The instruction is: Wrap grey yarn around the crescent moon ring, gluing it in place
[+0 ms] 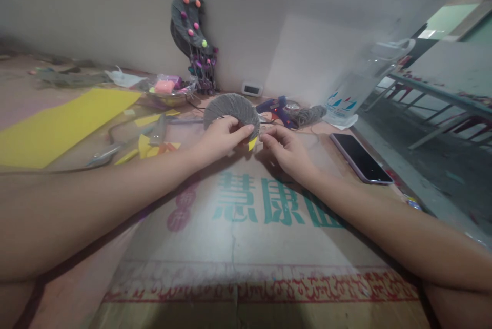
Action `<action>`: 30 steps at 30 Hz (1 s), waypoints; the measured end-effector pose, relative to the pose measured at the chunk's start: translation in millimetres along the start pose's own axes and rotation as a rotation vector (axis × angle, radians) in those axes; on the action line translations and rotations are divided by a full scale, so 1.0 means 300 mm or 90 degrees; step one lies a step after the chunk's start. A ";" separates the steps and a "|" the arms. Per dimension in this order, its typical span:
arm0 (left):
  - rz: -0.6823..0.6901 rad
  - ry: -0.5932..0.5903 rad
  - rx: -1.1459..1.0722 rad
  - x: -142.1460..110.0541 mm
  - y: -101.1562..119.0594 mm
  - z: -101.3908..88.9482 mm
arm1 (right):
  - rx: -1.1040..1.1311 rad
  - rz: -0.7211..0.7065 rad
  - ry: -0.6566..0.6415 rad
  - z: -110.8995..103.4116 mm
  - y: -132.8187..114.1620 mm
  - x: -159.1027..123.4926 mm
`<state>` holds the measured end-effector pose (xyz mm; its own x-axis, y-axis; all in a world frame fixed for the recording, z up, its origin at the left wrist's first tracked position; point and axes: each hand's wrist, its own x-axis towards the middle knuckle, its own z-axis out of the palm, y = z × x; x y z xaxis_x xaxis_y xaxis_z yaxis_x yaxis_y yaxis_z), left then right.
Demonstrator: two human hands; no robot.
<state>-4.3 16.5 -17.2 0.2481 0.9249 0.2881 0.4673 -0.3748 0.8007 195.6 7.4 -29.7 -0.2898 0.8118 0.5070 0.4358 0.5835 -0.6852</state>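
My left hand (227, 137) grips a crescent-like shape wrapped in grey yarn (236, 106), thumb along its front near the right end. A small yellow piece (252, 143) shows at that end, under the thumb. Close beside it on the right is my right hand (284, 147), thumb and forefinger pinched together. Whatever lies between those fingertips is too small to make out. Both hands are just above a printed cardboard sheet (238, 242). Behind them lie a dark blue glue gun (279, 109) and a bundle of grey yarn (310, 115).
A grey moon decoration with coloured beads (188, 24) leans on the wall. Yellow sheet (73, 124), scissors (103, 155) and a bowl of coloured pieces (171, 94) lie left. A phone (361, 158) and a plastic cup in a bag (349, 88) stand right, near the table edge.
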 end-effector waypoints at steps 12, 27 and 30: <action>-0.065 0.017 -0.052 0.010 -0.007 -0.002 | -0.035 -0.060 0.047 -0.014 -0.043 -0.029; -0.006 0.015 -0.015 0.004 0.007 -0.006 | 0.002 0.086 -0.062 -0.004 0.016 0.002; -0.012 0.011 -0.016 0.003 0.003 -0.006 | 0.017 0.094 -0.060 -0.004 0.012 -0.003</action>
<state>-5.0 17.2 -15.3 0.2255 0.9327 0.2816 0.4502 -0.3560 0.8189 198.3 8.8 -31.9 -0.3032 0.8868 0.3487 0.4568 0.4564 -0.7636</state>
